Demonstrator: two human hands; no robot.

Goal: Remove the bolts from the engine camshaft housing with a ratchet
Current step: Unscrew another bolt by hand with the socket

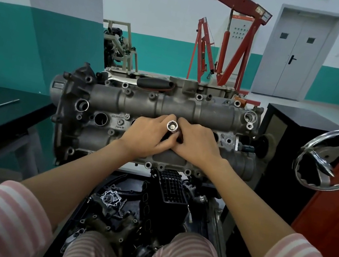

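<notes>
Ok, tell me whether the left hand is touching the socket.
Touching. The head view shows the left hand with its fingers curled round the socket, whose open end faces the camera.

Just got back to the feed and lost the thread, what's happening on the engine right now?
A person in a pink striped top has both hands together on the middle of the camshaft housing. The left hand holds a silver socket with its open end facing up, and something pale sits inside it. The right hand rests right beside it, fingertips at the socket. The ratchet lies idle along the far edge of the engine.
</notes>
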